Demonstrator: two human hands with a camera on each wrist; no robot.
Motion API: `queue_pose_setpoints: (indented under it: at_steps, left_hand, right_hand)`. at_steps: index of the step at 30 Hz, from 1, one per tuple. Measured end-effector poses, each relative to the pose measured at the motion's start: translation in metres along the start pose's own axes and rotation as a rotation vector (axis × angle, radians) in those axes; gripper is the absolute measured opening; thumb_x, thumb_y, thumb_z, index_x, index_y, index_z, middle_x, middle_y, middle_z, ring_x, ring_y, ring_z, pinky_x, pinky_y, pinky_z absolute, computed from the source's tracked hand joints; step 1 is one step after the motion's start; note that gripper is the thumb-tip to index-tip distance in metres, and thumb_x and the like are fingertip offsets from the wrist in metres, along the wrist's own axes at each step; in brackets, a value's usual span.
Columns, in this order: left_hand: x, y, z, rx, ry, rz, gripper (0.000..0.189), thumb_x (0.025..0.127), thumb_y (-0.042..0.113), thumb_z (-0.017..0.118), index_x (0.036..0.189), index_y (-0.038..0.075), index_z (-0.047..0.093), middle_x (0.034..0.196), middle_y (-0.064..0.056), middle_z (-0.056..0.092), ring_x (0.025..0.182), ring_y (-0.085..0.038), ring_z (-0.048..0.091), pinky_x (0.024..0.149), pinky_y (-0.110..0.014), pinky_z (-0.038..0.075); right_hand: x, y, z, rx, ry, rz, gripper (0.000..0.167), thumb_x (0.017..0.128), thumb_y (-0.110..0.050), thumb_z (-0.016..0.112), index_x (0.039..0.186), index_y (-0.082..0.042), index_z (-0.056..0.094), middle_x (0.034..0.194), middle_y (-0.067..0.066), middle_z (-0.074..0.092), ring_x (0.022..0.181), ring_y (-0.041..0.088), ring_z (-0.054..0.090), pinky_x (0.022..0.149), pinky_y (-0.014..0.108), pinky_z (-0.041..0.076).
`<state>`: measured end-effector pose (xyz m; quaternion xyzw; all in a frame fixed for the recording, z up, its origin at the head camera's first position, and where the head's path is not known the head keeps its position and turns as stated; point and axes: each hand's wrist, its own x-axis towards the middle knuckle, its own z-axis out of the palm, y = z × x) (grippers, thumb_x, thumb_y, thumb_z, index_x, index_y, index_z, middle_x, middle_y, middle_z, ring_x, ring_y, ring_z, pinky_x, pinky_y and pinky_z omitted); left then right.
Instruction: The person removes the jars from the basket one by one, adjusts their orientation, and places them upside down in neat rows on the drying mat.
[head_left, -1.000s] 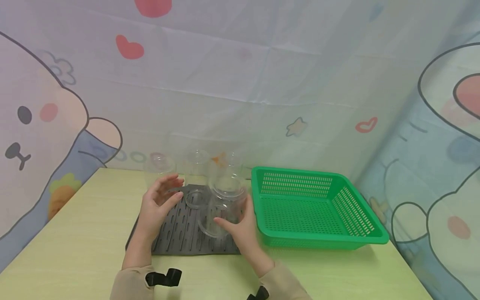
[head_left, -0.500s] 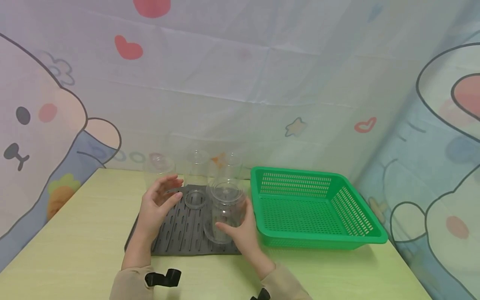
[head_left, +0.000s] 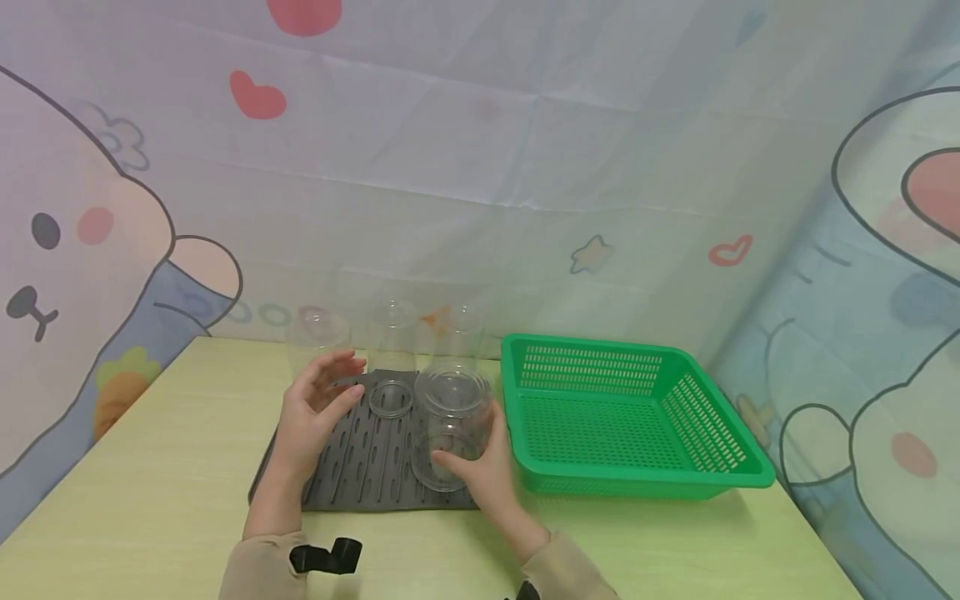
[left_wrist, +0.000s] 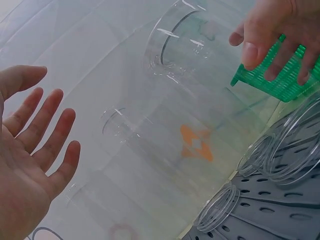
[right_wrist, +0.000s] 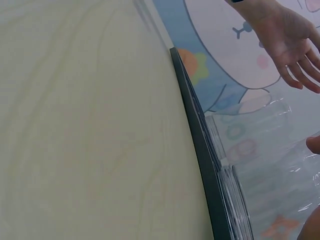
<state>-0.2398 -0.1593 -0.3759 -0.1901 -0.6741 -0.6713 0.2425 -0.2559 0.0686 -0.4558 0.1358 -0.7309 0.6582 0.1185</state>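
Observation:
My right hand (head_left: pixel 483 467) grips a wide clear cup (head_left: pixel 453 392) from its right side, thumb across the front. The cup stands nearly upright, its lower ring over the front right of the grey ridged mat (head_left: pixel 352 475). My left hand (head_left: pixel 313 412) is held over the mat's left side, fingers relaxed and apart, holding nothing. Behind it shows another clear cup (head_left: pixel 318 329). A narrow clear cup (head_left: pixel 393 333) stands at the mat's back, its lower ring visible on the mat, with one more clear cup (head_left: pixel 461 329) to its right. In the left wrist view my left palm (left_wrist: pixel 30 155) faces the cups.
A green slotted plastic basket (head_left: pixel 577 483) sits just right of the mat and my right hand. The pale wooden table (head_left: pixel 150 492) extends around both. Close behind the table hangs a printed cloth (head_left: pixel 450 167) with cartoon animals and hearts.
The wide cup in my right hand has come from a slight tilt to nearly upright, its lower end moving a little right and toward me. My left hand has stayed in place.

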Motion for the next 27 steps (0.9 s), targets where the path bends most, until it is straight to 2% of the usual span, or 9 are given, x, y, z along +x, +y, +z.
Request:
queue_pose_setpoints:
  at_steps: [4,8,14,19,21,23,26,27]
  left_hand:
    - [0.000,-0.001,-0.001,-0.005,-0.004,-0.006,0.044,0.091,-0.008,0.060,0.126,0.019,0.058,0.115,0.016,0.065,0.108,-0.001,0.060,0.089,-0.014,0.050]
    - [0.000,-0.001,-0.004,0.000,-0.012,-0.018,0.043,0.091,-0.007,0.060,0.127,0.017,0.057,0.115,0.016,0.064,0.109,-0.001,0.060,0.089,-0.014,0.049]
    - [0.000,-0.001,-0.006,0.017,-0.033,-0.044,0.045,0.092,-0.006,0.060,0.129,0.019,0.055,0.117,0.018,0.063,0.111,0.001,0.058,0.089,-0.013,0.048]
    - [0.001,0.001,-0.007,0.096,-0.063,-0.073,0.044,0.093,-0.001,0.062,0.135,0.003,0.050,0.118,0.020,0.060,0.112,0.002,0.055,0.089,-0.011,0.047]
    - [0.001,0.005,-0.007,0.161,-0.079,-0.091,0.048,0.093,0.003,0.063,0.137,-0.001,0.047,0.122,0.012,0.060,0.111,0.004,0.054,0.090,-0.013,0.047]
    - [0.001,0.009,-0.005,0.225,-0.098,-0.107,0.050,0.093,0.007,0.065,0.139,0.001,0.047,0.127,0.002,0.061,0.112,0.006,0.052,0.095,-0.021,0.047]
    - [0.002,0.016,-0.002,0.339,-0.118,-0.101,0.052,0.092,0.011,0.068,0.140,0.006,0.048,0.132,-0.013,0.059,0.116,-0.004,0.054,0.101,-0.039,0.047]
    - [0.002,0.018,-0.001,0.370,-0.122,-0.089,0.052,0.091,0.011,0.069,0.139,0.007,0.049,0.132,-0.015,0.060,0.117,-0.010,0.055,0.101,-0.044,0.046]
  right_hand:
    - [-0.001,0.001,0.001,-0.011,0.007,0.002,0.108,0.075,-0.018,0.085,0.155,-0.006,0.014,0.159,0.021,0.021,0.148,0.041,0.016,0.117,0.066,0.016]
    - [-0.001,0.000,0.003,-0.023,0.019,0.009,0.112,0.074,-0.017,0.085,0.156,-0.005,0.009,0.160,0.022,0.016,0.149,0.042,0.013,0.119,0.064,0.013]
    - [-0.003,-0.007,0.005,-0.037,0.015,-0.017,0.122,0.074,-0.025,0.086,0.156,-0.006,-0.002,0.162,0.023,0.004,0.149,0.043,0.008,0.117,0.066,0.014]
    - [-0.006,-0.020,0.005,-0.022,0.014,-0.064,0.120,0.078,-0.026,0.083,0.157,-0.009,-0.006,0.164,0.019,0.000,0.150,0.041,0.004,0.116,0.070,0.011]
    - [-0.007,-0.026,0.004,-0.033,0.014,-0.087,0.118,0.079,-0.026,0.082,0.157,-0.012,-0.005,0.164,0.016,0.000,0.151,0.040,0.003,0.115,0.071,0.009]
    - [-0.007,-0.035,0.002,-0.041,0.011,-0.123,0.115,0.079,-0.026,0.081,0.158,-0.013,-0.003,0.165,0.014,0.001,0.151,0.038,0.003,0.116,0.070,0.009]
    - [-0.007,-0.050,-0.002,-0.037,0.018,-0.191,0.106,0.080,-0.021,0.079,0.157,-0.011,0.006,0.164,0.013,0.009,0.151,0.036,0.008,0.118,0.065,0.012]
    - [-0.006,-0.056,-0.004,-0.036,0.025,-0.220,0.101,0.081,-0.020,0.078,0.156,-0.010,0.011,0.162,0.013,0.014,0.150,0.036,0.012,0.118,0.064,0.015]
